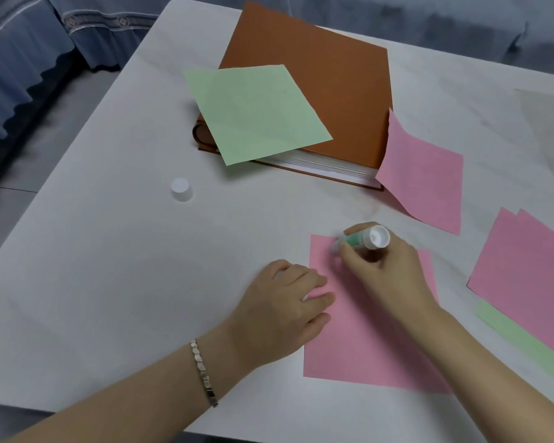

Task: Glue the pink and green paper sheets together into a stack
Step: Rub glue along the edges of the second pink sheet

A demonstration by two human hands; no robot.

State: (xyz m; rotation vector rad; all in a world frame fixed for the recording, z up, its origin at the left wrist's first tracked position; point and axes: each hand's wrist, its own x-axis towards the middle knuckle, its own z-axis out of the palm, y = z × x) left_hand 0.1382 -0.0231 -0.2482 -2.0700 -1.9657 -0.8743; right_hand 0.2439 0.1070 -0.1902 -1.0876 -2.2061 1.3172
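Gripping the glue stick [362,239] in the right hand [387,270], fingers curled round the barrel, tip angled down and left onto the far-left corner of the pink sheet [359,346]. Pinning that sheet's left edge with the left hand [282,302], fingers laid fairly flat on the paper, nothing held. Looks like the gluing step, probably barely begun. Can't make out any glue on the paper tbh.

Worth noting the lie of the pink sheet: right under both hands, long side running away from the body, loads of bare paper nearer in and to the right of the tip. Probably means dragging strokes back and rightward while keeping the left edge pressed.

Further out, got the green sheet [256,113] well ahead and to the left, skewed, draped over the near-left corner of a brown book [333,75] and overhanging its edge. Closer to the left hand than to the busy right one, so likely a forward reach with the left.

Also spotting a white cap [182,189] on the surface [109,282] off to the left, well apart from the stick. Then another pink sheet [426,183] propped against the book's right side, plus a pink pile [531,276] over a green strip [525,340] at far right.
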